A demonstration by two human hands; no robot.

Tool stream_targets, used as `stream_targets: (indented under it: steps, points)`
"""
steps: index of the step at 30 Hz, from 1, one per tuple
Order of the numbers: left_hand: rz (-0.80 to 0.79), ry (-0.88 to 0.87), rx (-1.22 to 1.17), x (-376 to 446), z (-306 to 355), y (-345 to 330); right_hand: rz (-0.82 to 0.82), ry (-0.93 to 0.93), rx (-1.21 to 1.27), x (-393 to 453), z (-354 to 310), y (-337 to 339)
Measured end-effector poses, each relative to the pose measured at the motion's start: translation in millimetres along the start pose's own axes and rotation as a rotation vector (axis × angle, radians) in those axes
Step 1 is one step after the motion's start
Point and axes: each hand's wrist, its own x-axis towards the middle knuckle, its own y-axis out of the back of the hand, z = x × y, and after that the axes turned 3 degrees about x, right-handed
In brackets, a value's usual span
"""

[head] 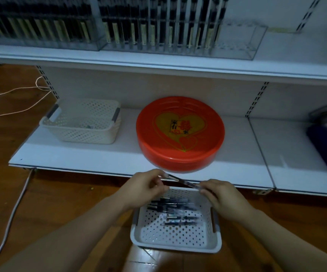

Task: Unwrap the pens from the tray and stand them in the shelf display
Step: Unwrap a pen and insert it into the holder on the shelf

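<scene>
White tray on floor, more pens inside. Above its far edge, one pen spans both hands: left hand pinches far-left end, right hand pinches near-right end. Wrapper likely pulls off lengthwise.

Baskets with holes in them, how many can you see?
2. One white basket sits on the floor under the hands, with pens inside. One cream basket sits on the bottom shelf, left of the red round tray.
</scene>
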Motion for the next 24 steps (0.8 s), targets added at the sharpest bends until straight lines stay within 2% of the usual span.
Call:
stream_targets:
  steps: [3,6,13,15,18,21,24]
  points:
    - [0.107,-0.050,-0.107,7.7,18.3,3.2,0.018,-0.024,0.019,-1.6,1.0,11.6]
    - [0.144,-0.093,-0.183,12.3,29.3,3.0,0.000,-0.025,0.020,1.2,-2.3,19.2]
    - [0.207,-0.168,-0.165,13.7,51.4,11.8,-0.044,-0.056,-0.002,10.7,-14.2,48.9]
    - [0.249,-0.167,-0.183,15.9,58.1,17.5,0.052,-0.119,0.149,10.4,-20.0,64.9]
    - [0.292,-0.173,-0.181,19.9,67.4,26.6,0.294,-0.196,0.538,10.1,-36.0,89.6]
    - [0.336,-0.236,-0.062,26.1,77.3,31.1,0.506,-0.170,0.811,14.4,-60.7,113.5]
    - [0.324,-0.304,-0.083,32.5,97.0,33.5,0.648,-0.110,0.975,23.8,-85.3,135.5]
